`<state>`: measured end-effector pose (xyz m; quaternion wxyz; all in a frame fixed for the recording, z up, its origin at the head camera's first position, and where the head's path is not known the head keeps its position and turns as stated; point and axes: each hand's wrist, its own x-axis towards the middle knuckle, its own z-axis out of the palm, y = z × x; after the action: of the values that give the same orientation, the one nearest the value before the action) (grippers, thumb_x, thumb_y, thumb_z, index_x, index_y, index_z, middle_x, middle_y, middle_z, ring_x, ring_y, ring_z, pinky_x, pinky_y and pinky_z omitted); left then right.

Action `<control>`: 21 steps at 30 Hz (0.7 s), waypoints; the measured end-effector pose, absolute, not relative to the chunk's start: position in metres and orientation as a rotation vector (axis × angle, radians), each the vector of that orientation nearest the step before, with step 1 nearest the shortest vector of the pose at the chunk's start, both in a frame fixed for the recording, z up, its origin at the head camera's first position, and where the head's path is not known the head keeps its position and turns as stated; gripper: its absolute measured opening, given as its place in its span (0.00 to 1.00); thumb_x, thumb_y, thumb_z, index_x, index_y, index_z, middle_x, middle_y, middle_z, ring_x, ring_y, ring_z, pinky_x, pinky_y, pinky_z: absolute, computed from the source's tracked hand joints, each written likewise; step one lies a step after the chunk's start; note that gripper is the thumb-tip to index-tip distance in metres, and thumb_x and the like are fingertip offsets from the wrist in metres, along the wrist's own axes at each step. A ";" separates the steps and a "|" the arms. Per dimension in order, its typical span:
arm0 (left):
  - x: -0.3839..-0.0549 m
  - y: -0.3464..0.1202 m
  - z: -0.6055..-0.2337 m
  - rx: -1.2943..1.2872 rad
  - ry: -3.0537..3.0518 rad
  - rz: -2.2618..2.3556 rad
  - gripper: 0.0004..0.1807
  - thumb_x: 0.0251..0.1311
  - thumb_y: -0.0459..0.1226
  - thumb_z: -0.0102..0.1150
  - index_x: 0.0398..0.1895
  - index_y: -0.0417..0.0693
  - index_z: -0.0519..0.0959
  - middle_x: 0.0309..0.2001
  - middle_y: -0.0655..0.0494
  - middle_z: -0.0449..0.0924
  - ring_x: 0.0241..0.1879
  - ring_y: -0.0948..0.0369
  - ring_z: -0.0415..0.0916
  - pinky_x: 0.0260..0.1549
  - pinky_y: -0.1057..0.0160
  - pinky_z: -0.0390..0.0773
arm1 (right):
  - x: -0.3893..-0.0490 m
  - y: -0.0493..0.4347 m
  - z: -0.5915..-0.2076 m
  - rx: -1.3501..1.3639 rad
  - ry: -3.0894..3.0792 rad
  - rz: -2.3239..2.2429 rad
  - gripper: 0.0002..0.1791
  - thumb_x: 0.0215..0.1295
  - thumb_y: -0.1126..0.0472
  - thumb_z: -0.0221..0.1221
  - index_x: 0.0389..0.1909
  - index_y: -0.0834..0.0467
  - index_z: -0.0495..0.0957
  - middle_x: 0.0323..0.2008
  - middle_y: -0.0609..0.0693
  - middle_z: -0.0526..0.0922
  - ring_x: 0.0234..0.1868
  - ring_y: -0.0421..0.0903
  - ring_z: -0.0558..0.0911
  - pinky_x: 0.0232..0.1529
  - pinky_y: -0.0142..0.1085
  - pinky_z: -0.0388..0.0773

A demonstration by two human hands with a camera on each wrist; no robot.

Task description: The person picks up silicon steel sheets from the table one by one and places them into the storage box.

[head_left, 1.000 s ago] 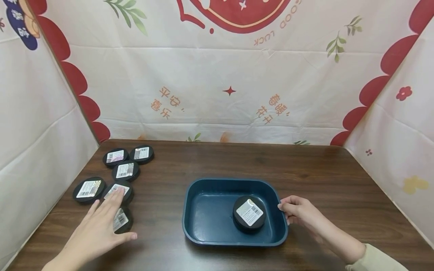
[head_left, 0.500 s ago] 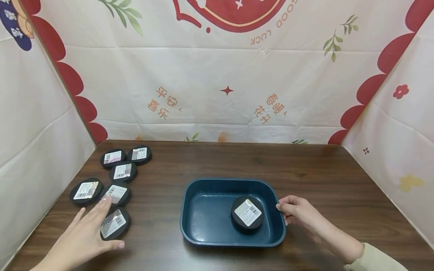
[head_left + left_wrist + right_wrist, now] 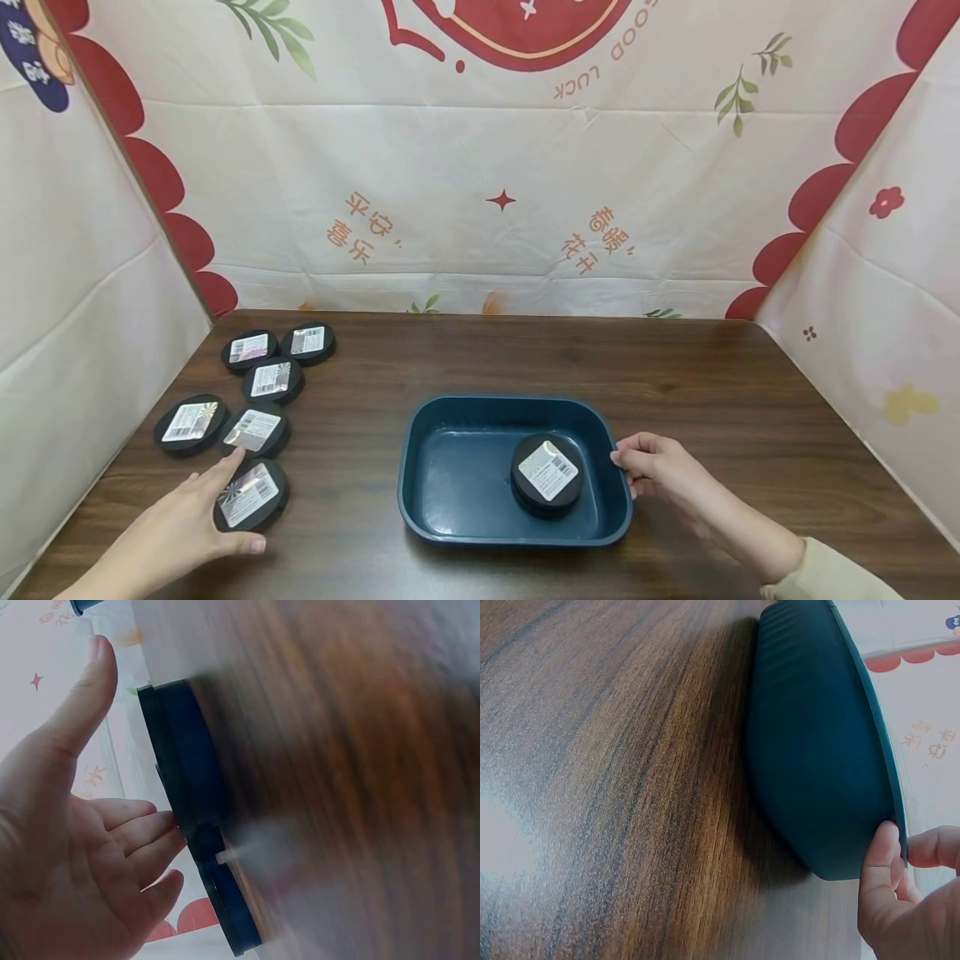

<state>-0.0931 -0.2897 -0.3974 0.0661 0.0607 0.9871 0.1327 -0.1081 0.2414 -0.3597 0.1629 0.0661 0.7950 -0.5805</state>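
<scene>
Thumb and fingers spread apart, my left hand (image 3: 168,529) hovers around the nearest flat round black container (image 3: 251,495), which bears a white barcode label. The index fingertip lies at that container's far edge, by the middle container (image 3: 257,430). Seen edge-on in the left wrist view, a container (image 3: 187,750) stands beside the palm, fingertips overlapping its edge. My right hand (image 3: 663,471) pinches the right rim of a dark blue rectangular tray (image 3: 457,467); in the right wrist view the thumb and fingers grip the tray's rim (image 3: 881,742) from both sides. Inside the tray sits another labelled round black container (image 3: 547,471).
Several more black containers lie at the left, among them one at the left (image 3: 191,423), and a group at the back left with a container (image 3: 272,380) in front. A printed white cloth (image 3: 450,150) hangs behind the brown wooden table (image 3: 360,467).
My left hand has drawn back toward the near left, off the middle container, uncovering more of the nearest one. The view shifted slightly. My right hand keeps its hold on the tray.
</scene>
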 end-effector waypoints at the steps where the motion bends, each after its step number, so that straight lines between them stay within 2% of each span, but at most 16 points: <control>1: -0.094 -0.290 -0.398 0.186 2.976 0.406 0.69 0.27 0.71 0.63 0.67 0.32 0.55 0.59 0.25 0.63 0.53 0.27 0.63 0.38 0.32 0.69 | -0.108 0.241 -0.360 0.187 2.268 -1.655 0.16 0.64 0.64 0.53 0.44 0.74 0.69 0.29 0.51 0.75 0.29 0.45 0.74 0.31 0.36 0.77; 5: -0.094 -0.290 -0.400 0.197 3.024 0.444 0.68 0.26 0.69 0.67 0.64 0.27 0.58 0.58 0.24 0.63 0.51 0.33 0.69 0.40 0.36 0.71 | -0.108 0.241 -0.359 0.185 2.267 -1.653 0.16 0.64 0.64 0.52 0.44 0.74 0.68 0.29 0.51 0.75 0.29 0.44 0.74 0.31 0.36 0.77; 11: -0.095 -0.289 -0.402 0.218 3.093 0.501 0.67 0.27 0.62 0.71 0.60 0.18 0.56 0.56 0.21 0.61 0.53 0.30 0.64 0.46 0.35 0.67 | -0.109 0.242 -0.359 0.198 2.273 -1.645 0.16 0.64 0.64 0.52 0.45 0.74 0.69 0.29 0.51 0.75 0.29 0.45 0.74 0.31 0.36 0.77; 21: -0.094 -0.287 -0.401 0.167 3.068 0.486 0.66 0.26 0.63 0.72 0.58 0.17 0.57 0.55 0.20 0.61 0.52 0.30 0.65 0.45 0.35 0.68 | -0.109 0.241 -0.360 0.219 2.278 -1.636 0.16 0.64 0.64 0.52 0.45 0.74 0.68 0.28 0.51 0.74 0.29 0.45 0.74 0.31 0.36 0.77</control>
<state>-0.0940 -0.2869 -0.4010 0.0153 0.0538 0.9861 0.1563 -0.1090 0.2411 -0.3597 0.1634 0.0767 0.7988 -0.5738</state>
